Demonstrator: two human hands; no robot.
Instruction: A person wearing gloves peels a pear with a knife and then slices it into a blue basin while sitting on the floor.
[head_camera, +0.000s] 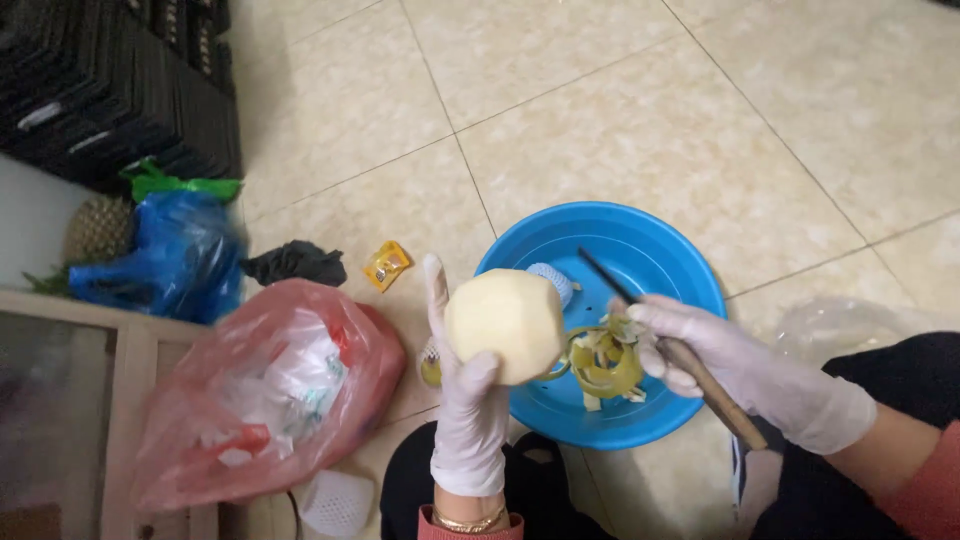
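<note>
Two gloved hands work above a blue basin (680, 260) that sits on the tiled floor (620, 110): the left hand (468, 400) is closed around a peeled, pale yellow fruit (505, 325), holding it up over the basin's near-left rim, and the right hand (740, 370) is clamped on a knife (690, 365) with a wooden handle and dark blade. Yellow-green peel strips (605, 365) hang between the hands over the basin, while a red plastic bag (270, 390) lies to the left, near a blue bag (175, 255).
</note>
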